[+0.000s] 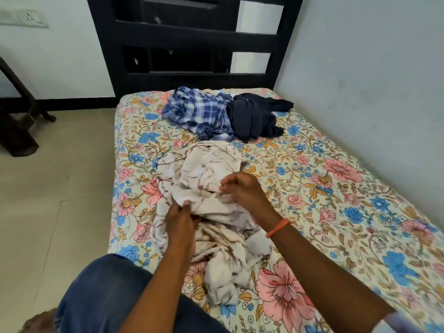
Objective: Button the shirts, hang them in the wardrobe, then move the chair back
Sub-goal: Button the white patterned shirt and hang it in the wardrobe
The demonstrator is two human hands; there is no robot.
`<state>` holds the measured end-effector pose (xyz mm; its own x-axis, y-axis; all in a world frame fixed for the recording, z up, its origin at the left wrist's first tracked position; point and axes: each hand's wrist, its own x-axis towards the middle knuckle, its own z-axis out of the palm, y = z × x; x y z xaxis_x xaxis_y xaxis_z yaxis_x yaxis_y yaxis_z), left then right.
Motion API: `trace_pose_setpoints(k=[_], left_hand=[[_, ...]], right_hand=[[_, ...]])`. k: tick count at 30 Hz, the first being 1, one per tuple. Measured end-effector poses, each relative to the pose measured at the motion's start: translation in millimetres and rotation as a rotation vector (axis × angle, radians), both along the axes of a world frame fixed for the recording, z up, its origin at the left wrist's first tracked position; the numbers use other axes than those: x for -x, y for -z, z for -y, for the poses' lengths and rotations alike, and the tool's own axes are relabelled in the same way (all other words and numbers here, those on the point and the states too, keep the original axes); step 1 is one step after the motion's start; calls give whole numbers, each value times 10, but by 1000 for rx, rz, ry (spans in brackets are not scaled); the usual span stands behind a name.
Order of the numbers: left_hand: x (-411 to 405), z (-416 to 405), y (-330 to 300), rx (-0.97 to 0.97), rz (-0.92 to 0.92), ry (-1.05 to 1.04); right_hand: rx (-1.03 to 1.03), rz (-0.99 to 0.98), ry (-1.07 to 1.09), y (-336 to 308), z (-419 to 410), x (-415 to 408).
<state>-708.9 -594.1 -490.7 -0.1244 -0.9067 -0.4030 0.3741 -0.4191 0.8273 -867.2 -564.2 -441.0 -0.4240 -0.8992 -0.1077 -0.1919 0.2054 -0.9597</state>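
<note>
The white shirt [211, 200] is being pinched by the left hand [179, 218] and the right hand [242, 188] on the bed [336, 188], under both hands.

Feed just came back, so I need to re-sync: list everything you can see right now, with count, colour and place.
white patterned shirt: 1, white with brown streaks, crumpled on the near half of the bed
plaid shirt: 1, blue and white check, heaped at the far end of the bed
dark garment: 1, navy, right of the plaid shirt and touching it
bedsheet: 1, cream with pink and blue flowers, covering the bed
headboard: 1, black, against the far wall
wooden furniture: 1, dark brown, far left on the floor, partly cut off
wall socket: 1, white, top left
left hand: grips the white patterned shirt's fabric
right hand: pinches that shirt; orange band on wrist
</note>
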Motion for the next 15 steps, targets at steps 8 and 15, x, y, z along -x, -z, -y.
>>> trace_pose_setpoints(k=[8, 15], left_hand=[[-27, 63, -5, -318, -436, -30], [-80, 44, 13, -338, -330, 157]], right_hand=[[-277, -387, -351, 554, -430, 416], [-298, 752, -88, 423, -375, 393]])
